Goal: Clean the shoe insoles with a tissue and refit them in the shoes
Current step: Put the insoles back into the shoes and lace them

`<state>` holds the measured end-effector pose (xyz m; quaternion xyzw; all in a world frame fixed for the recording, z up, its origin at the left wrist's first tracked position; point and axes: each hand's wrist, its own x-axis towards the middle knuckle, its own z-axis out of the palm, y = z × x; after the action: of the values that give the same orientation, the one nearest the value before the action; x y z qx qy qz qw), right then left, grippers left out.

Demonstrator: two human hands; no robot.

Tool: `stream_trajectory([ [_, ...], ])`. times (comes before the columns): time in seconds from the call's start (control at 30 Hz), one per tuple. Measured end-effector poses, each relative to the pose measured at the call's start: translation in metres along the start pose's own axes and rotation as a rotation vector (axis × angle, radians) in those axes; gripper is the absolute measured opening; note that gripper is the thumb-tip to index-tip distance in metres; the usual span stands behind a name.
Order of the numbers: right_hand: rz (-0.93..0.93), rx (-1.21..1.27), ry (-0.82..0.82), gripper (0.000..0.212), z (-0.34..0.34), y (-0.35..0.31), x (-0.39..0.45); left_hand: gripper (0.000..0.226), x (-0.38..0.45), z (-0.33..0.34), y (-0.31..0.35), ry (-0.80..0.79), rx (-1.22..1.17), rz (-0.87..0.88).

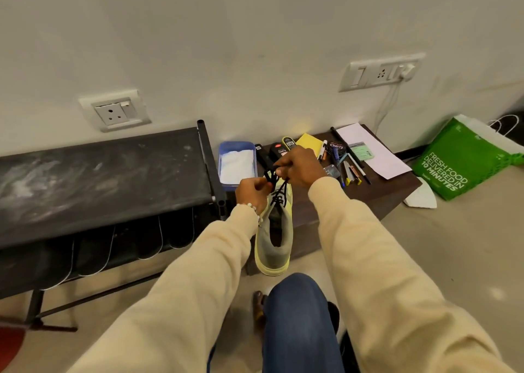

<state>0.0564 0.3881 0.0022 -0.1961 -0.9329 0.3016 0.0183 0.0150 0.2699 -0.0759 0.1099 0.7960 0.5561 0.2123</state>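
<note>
Both grips are closed on the black laces (272, 177): my left hand (251, 191) pinches one end low and near the tongue, my right hand (297, 167) pinches the other end higher and a little further out. Directly below them sits the yellow-green shoe (273, 239), toe toward the wall, heel toward me, resting on the dark low tabletop (380, 194) with its heel hanging over the near edge. I cannot tell whether an insole lies inside; the opening looks dark.

My worry is the pull. If I draw the laces hard upward, the shoe could tip or slide off the near edge, since little of it seems supported there. Tightening them now, by my judgement, would also narrow the mouth and make it harder to take out or refit an insole. A slack knot could snag instead of loosening.

Beyond my left grip stands a blue tub (237, 161) with white tissue in it, close enough to reach. Beyond my right grip lie polish tins (336, 146), pens (350, 171) and a sheet of paper (371, 151); a swinging elbow or lace end could scatter these. Further right, a green bag (465, 160) sits on the floor. To the left of my left grip is a black shoe rack (99, 179).
</note>
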Motion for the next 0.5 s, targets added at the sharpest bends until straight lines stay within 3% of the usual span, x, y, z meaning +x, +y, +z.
stream_trajectory([
  [0.37, 0.410, 0.799, 0.231, 0.023, 0.020, 0.021, -0.010, 0.025, -0.006, 0.015, 0.003, -0.171, -0.147, -0.034],
  [0.5, 0.490, 0.940, 0.283, 0.024, 0.023, 0.026, -0.015, 0.021, -0.010, 0.010, 0.004, -0.241, -0.051, 0.017],
])
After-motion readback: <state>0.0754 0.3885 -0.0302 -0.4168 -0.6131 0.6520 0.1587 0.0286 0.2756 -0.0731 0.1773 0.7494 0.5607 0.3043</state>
